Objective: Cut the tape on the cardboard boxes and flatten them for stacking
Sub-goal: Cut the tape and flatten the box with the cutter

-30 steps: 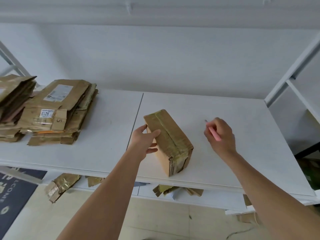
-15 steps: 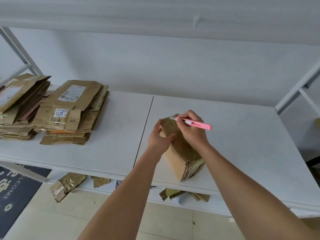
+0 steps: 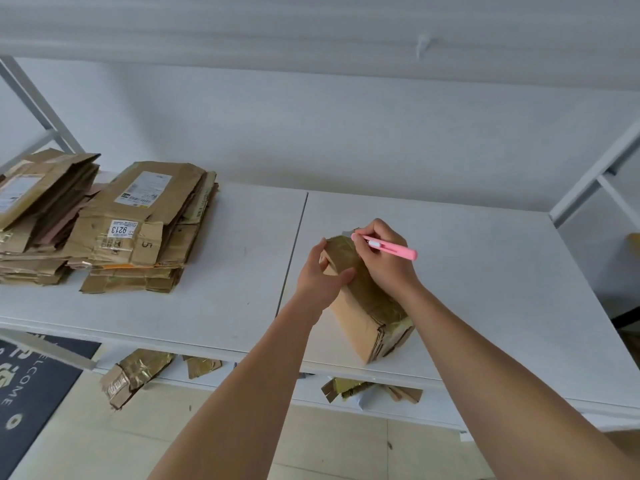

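Forearms reach in from the bottom edge toward a small cardboard box point(image 3: 367, 306) standing on the white surface point(image 3: 485, 278), close to its front edge at about 5 o'clock from the middle of the view. Glossy tape covers its top and near end. The left hand point(image 3: 320, 278) grips the box's far left corner, thumb on the top face and fingers curled down the side. The right hand point(image 3: 384, 261) rests on the top of the box and pinches a pink utility knife point(image 3: 391, 247) like a pen, its tip at the far top edge of the box; whether a blade touches the tape cannot be told.

Scraps of taped cardboard point(image 3: 135, 375) lie on the lower shelf beneath the front edge. Farther off, at 9 o'clock, two stacks of flattened boxes point(image 3: 138, 233) sit side by side on the surface, well apart from the box, the nearer stack carrying a label marked 9213.
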A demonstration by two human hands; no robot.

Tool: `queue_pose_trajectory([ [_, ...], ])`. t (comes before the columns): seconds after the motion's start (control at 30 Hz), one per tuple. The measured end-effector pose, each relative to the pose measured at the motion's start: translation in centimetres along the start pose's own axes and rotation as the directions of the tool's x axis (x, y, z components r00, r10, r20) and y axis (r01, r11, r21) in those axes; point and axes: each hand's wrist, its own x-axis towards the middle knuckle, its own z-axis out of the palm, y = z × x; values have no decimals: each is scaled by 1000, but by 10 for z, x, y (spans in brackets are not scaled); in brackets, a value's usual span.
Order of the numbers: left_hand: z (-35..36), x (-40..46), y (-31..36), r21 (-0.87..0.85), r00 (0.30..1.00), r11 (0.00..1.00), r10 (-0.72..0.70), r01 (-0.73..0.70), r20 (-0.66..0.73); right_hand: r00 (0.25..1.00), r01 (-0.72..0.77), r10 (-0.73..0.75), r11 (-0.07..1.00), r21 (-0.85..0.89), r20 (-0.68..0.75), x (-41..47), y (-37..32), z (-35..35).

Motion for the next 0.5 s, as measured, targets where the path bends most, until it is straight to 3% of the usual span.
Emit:
queue_pose_trajectory([
  [0.5,2,-3,0,9,998,1000,-12,12,-63,997,-18,18,1000,-12,73,7,-3,-3],
])
